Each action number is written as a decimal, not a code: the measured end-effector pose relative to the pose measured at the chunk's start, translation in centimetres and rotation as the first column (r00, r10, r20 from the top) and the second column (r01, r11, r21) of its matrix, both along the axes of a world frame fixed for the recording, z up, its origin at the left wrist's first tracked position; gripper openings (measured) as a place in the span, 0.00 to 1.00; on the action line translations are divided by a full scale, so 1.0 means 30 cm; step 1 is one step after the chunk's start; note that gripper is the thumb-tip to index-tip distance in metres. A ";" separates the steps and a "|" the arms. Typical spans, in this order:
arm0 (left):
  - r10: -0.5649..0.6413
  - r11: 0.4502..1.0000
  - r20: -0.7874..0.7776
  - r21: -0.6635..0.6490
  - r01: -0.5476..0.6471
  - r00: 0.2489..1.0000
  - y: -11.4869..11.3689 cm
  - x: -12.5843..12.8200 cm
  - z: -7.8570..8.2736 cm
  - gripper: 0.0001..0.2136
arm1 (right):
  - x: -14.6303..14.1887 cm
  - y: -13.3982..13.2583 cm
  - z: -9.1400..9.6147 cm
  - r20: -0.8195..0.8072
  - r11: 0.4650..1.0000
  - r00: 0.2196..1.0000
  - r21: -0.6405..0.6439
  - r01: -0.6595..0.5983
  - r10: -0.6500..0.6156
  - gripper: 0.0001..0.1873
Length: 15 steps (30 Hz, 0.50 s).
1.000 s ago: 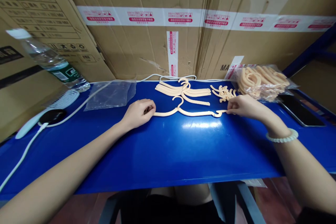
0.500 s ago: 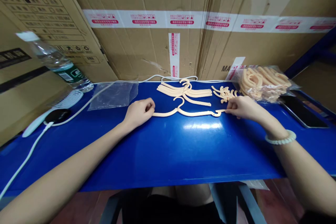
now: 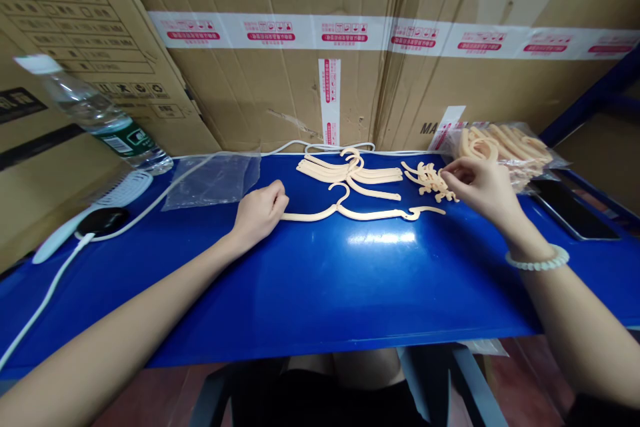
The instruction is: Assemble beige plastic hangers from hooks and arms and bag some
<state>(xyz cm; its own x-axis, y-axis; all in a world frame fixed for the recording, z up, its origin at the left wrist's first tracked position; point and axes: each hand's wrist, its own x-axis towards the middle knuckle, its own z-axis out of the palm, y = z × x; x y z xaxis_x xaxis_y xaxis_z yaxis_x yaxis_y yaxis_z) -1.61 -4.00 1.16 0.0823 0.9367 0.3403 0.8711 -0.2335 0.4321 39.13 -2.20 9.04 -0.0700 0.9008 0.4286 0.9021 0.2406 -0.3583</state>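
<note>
My left hand point(image 3: 261, 215) is closed around the left end of a cream plastic folding clothes hanger point(image 3: 367, 215), which lies spread on the table with its hook pointing away from me. A curved cream piece point(image 3: 431, 209) is joined to the hanger's right end. My right hand point(image 3: 485, 192) has thumb and forefinger pinched at the edge of a heap of small cream hook pieces point(image 3: 429, 179). What sits between those fingertips, if anything, is hidden. Behind the spread hanger lies a stack of similar hangers point(image 3: 325, 172).
A clear bag of cream parts point(image 3: 520, 150) and a phone point(image 3: 575, 210) lie at right. To the left are a water bottle point(image 3: 110, 127), a hairbrush point(image 3: 125, 188), a black charger point(image 3: 103, 220) with white cable, and an empty plastic bag point(image 3: 213, 180). Cardboard boxes point(image 3: 260, 100) wall the back.
My right hand has let go of the curved piece at the hanger's right end and moved up and right to the heap of hook pieces. My left hand stays on the hanger.
</note>
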 end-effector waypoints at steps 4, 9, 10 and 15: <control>0.010 1.000 -0.038 0.025 -0.009 0.999 -0.001 0.005 -0.001 0.08 | 0.000 -0.004 0.001 -0.086 0.996 0.996 0.085 0.035 -0.027 0.09; -0.010 0.985 -0.082 0.172 0.024 0.997 -0.012 0.018 0.005 0.13 | -0.005 -0.004 -0.007 -0.106 0.996 0.994 0.092 0.018 -0.009 0.10; -0.029 0.976 -0.075 0.214 0.044 0.997 -0.019 0.021 0.013 0.15 | -0.006 -0.002 -0.010 -0.113 0.995 0.994 0.096 0.014 -0.003 0.09; -0.197 0.797 0.141 0.599 0.075 0.970 -0.100 0.039 0.120 0.16 | -0.013 -0.004 -0.009 -0.251 0.967 0.968 0.250 0.057 0.008 0.08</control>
